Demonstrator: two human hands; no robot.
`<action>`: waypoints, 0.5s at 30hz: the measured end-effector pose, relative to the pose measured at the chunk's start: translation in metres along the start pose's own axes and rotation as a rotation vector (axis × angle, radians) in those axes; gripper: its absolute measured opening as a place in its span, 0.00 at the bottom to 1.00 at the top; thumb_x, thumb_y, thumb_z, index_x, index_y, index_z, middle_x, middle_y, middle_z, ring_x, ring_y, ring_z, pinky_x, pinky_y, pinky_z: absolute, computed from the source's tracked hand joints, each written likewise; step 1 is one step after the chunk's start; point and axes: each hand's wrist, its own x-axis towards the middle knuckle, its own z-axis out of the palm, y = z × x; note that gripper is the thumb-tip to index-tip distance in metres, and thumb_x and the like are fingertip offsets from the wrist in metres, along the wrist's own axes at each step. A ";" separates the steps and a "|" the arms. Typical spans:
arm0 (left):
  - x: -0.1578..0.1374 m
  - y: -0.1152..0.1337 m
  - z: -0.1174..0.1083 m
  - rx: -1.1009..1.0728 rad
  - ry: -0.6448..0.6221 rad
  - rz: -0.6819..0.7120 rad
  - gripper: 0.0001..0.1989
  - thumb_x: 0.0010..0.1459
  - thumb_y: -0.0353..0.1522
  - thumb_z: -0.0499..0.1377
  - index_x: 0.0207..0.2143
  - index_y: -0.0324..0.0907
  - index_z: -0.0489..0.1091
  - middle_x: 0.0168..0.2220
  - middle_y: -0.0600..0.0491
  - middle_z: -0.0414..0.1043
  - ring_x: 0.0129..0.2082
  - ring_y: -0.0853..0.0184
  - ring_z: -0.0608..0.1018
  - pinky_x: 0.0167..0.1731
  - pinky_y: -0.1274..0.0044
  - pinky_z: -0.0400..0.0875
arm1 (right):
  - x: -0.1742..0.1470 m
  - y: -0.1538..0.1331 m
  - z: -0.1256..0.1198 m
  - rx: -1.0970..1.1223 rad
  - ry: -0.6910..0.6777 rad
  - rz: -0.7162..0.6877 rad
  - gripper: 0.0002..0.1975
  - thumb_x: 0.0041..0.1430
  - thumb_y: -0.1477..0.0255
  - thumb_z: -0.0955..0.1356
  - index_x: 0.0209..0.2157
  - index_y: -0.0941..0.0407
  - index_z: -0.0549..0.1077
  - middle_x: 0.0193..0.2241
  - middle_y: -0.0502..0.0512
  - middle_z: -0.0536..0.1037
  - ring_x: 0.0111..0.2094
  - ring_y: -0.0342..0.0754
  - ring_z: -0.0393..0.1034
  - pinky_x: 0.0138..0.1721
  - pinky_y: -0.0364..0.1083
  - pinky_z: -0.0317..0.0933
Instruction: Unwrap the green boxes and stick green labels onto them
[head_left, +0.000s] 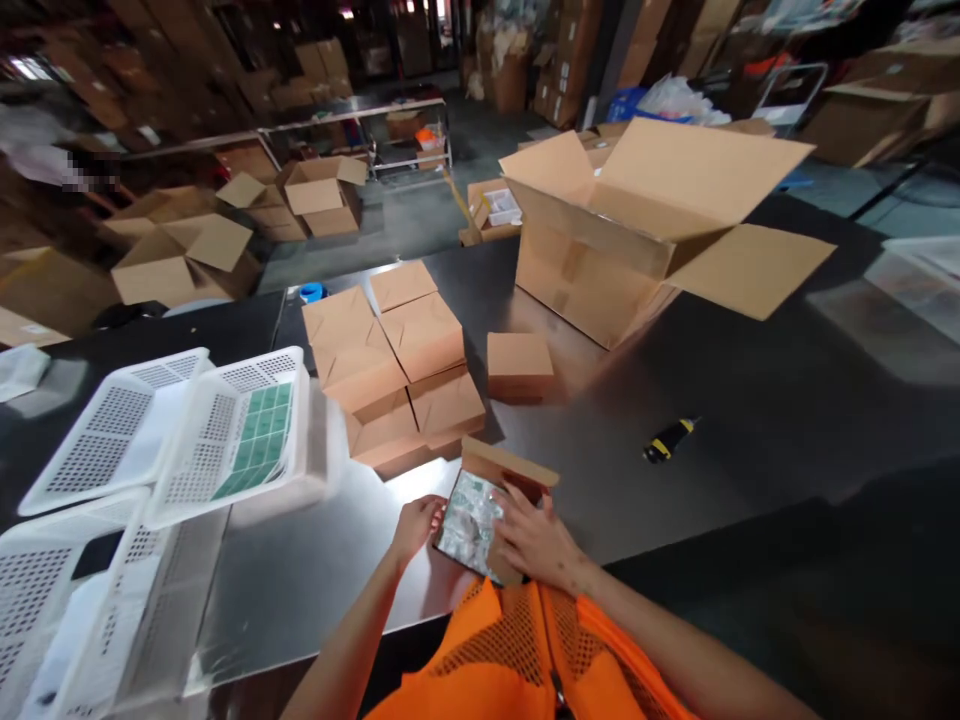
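Observation:
A small cardboard box (513, 463) lies on the table in front of me with its lid raised at the far side. Clear plastic-wrapped items (471, 522) fill it; what is inside the wrapping is too blurred to name. My left hand (418, 528) grips the box's left edge with bent fingers. Over the right part of the box, my right hand (534, 535) lies with fingers spread, touching the plastic packing. A closed small carton (519, 366) stands beyond, beside a block of several similar cartons (397, 350).
A large open carton (592, 270) stands at the back right of the table (600, 470). A yellow-and-black tool (670, 440) lies on the right. White perforated baskets (304, 430), one holding green sheets (262, 430), occupy the left. A blue tape roll (313, 292) sits behind the cartons.

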 end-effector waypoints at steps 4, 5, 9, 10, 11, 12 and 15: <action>-0.003 0.031 -0.008 0.207 0.028 -0.026 0.30 0.63 0.55 0.51 0.49 0.41 0.76 0.38 0.46 0.81 0.42 0.59 0.81 0.47 0.64 0.72 | 0.017 0.006 -0.021 0.203 -0.078 0.032 0.20 0.62 0.51 0.69 0.42 0.52 0.77 0.63 0.58 0.69 0.66 0.65 0.53 0.64 0.71 0.37; -0.001 0.040 -0.008 0.263 0.044 -0.045 0.34 0.61 0.58 0.50 0.49 0.41 0.76 0.40 0.43 0.81 0.46 0.55 0.81 0.49 0.62 0.71 | 0.019 0.008 -0.025 0.242 -0.089 0.050 0.19 0.62 0.52 0.69 0.41 0.53 0.77 0.60 0.58 0.71 0.65 0.64 0.55 0.64 0.71 0.36; 0.011 0.074 -0.006 0.401 0.020 -0.155 0.48 0.53 0.67 0.40 0.41 0.36 0.79 0.40 0.33 0.81 0.49 0.42 0.79 0.50 0.58 0.69 | 0.009 0.020 -0.044 0.380 -0.119 0.203 0.13 0.60 0.64 0.71 0.45 0.52 0.76 0.46 0.57 0.77 0.53 0.59 0.67 0.59 0.66 0.47; 0.015 0.080 -0.005 0.415 -0.001 -0.186 0.50 0.53 0.68 0.39 0.37 0.35 0.80 0.36 0.32 0.81 0.47 0.41 0.80 0.50 0.57 0.70 | 0.003 0.024 -0.049 0.409 -0.123 0.244 0.15 0.57 0.66 0.71 0.47 0.52 0.75 0.44 0.57 0.77 0.51 0.58 0.68 0.57 0.65 0.48; 0.018 0.084 -0.004 0.423 -0.020 -0.217 0.51 0.52 0.68 0.37 0.33 0.34 0.80 0.33 0.31 0.80 0.44 0.41 0.81 0.50 0.57 0.70 | -0.004 0.028 -0.054 0.433 -0.129 0.281 0.16 0.55 0.68 0.71 0.47 0.52 0.75 0.43 0.56 0.77 0.49 0.57 0.68 0.56 0.64 0.48; 0.020 0.086 -0.002 0.425 -0.036 -0.245 0.51 0.52 0.68 0.37 0.31 0.34 0.79 0.31 0.31 0.80 0.42 0.41 0.82 0.50 0.57 0.70 | -0.011 0.032 -0.059 0.453 -0.144 0.313 0.16 0.53 0.69 0.71 0.45 0.52 0.75 0.42 0.56 0.77 0.49 0.57 0.68 0.55 0.64 0.49; 0.023 0.083 0.001 0.398 -0.091 -0.328 0.52 0.51 0.68 0.36 0.31 0.32 0.79 0.26 0.32 0.78 0.35 0.41 0.83 0.47 0.56 0.72 | -0.034 0.043 -0.064 0.489 -0.206 0.369 0.10 0.51 0.71 0.70 0.38 0.52 0.76 0.40 0.54 0.77 0.49 0.57 0.67 0.53 0.61 0.51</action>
